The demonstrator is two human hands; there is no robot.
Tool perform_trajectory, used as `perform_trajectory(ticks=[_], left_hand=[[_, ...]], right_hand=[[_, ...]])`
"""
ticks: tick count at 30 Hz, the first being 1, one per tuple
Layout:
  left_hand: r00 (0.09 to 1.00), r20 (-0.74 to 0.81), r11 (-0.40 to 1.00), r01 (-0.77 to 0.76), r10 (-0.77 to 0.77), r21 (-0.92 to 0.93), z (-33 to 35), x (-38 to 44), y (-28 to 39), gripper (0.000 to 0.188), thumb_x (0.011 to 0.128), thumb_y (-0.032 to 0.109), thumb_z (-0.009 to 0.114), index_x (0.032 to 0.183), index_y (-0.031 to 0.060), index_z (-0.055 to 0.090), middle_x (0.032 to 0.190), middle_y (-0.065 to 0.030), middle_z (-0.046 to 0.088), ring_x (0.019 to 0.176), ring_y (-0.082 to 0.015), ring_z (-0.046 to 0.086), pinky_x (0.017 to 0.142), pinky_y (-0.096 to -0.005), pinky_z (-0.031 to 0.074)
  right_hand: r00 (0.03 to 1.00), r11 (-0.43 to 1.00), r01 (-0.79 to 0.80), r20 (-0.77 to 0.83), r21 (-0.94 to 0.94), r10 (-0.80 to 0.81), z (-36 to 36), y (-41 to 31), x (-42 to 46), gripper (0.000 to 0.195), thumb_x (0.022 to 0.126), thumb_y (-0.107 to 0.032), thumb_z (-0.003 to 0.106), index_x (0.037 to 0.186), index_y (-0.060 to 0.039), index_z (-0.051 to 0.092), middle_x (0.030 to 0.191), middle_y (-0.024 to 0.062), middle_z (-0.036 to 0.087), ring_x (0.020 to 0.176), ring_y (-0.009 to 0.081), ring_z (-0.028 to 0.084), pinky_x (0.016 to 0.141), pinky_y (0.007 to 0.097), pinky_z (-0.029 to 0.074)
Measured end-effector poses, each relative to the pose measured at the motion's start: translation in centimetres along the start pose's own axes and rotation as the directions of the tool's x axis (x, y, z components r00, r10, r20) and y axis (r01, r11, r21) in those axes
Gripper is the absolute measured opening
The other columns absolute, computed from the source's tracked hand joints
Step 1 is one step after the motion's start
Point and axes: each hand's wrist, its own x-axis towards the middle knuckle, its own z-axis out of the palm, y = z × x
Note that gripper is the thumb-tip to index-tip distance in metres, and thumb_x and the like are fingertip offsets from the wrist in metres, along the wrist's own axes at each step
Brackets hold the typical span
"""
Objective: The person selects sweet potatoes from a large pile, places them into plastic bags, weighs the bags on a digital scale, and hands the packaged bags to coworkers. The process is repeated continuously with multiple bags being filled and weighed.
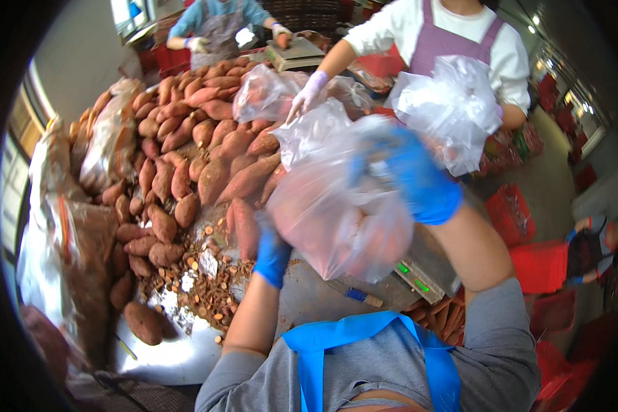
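My right hand [414,172], in a blue glove and blurred, grips the gathered neck of a clear plastic bag [335,216] filled with sweet potatoes. The bag hangs over the worktable, in front of a digital scale [422,278] with green displays. My left hand [273,252], also gloved in blue, is at the bag's left side beside an upright-looking sweet potato [244,229]; its fingers are blurred and partly hidden, so whether it holds anything cannot be told. Below the bag lies a tool with a blue-wrapped handle [364,297].
A heap of sweet potatoes [221,134] covers the table's far left, with trimmings [206,293] nearer me. Full plastic sacks [82,247] line the left edge. Opposite, a co-worker in a purple apron [443,36] holds a filled bag [448,113]; another stands by a second scale [296,51].
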Motion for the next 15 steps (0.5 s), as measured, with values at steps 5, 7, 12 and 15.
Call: perform_trajectory(ticks=[5, 7, 12, 15], left_hand=[[0.757, 0.477, 0.377, -0.643, 0.447, 0.667, 3.2, -2.9, 1.9, 0.08, 0.082, 0.033, 0.059, 0.141, 0.0098, 0.011, 0.133, -0.0151, 0.037, 0.118, -0.0263, 0.041, 0.097, -0.0384, 0.038], [0.733, 0.499, 0.054, -0.585, 0.462, 0.809, 3.0, -3.4, 0.8, 0.075, 0.076, 0.022, 0.068, 0.133, 0.0067, 0.022, 0.123, -0.0145, 0.044, 0.109, -0.0243, 0.047, 0.09, -0.0352, 0.042], [0.839, 0.307, 0.256, -0.45, 0.449, 0.856, 1.1, -3.3, -0.3, 0.014, 0.082, 0.003, 0.06, 0.095, -0.0022, 0.063, 0.09, -0.0098, 0.065, 0.082, -0.0148, 0.06, 0.074, -0.0282, 0.047], [0.892, 0.189, 0.37, -0.352, 0.41, 0.86, -1.0, -2.9, -0.7, 0.016, 0.085, 0.004, 0.056, 0.099, -0.0024, 0.062, 0.094, -0.01, 0.065, 0.084, -0.0134, 0.059, 0.075, -0.0278, 0.047]], right_hand=[[0.934, 0.934, 0.353, -0.035, -0.058, -0.355, 7.1, 10.1, 4.2, 0.016, 0.083, -0.001, 0.047, 0.093, -0.0003, 0.059, 0.078, 0.0108, 0.063, 0.074, 0.0181, 0.061, 0.069, 0.0313, 0.048], [0.999, 0.984, 0.051, 0.024, -0.173, -0.048, 9.7, 11.1, 3.7, 0.02, 0.082, -0.012, 0.057, 0.099, -0.0024, 0.06, 0.094, 0.0138, 0.063, 0.086, 0.0202, 0.061, 0.076, 0.0309, 0.047], [0.95, 0.635, 0.245, 0.312, -0.732, -0.007, 2.9, 11.0, 1.6, 0.036, 0.073, -0.044, 0.064, 0.091, -0.0131, 0.063, 0.081, 0.0186, 0.059, 0.072, 0.0343, 0.058, 0.069, 0.0418, 0.046], [0.98, 0.11, 0.196, 0.19, -0.974, -0.062, -5.3, 9.5, -2.5, 0.096, 0.052, -0.052, 0.077, 0.131, -0.0119, 0.04, 0.122, 0.0173, 0.048, 0.111, 0.036, 0.046, 0.089, 0.0478, 0.039]])
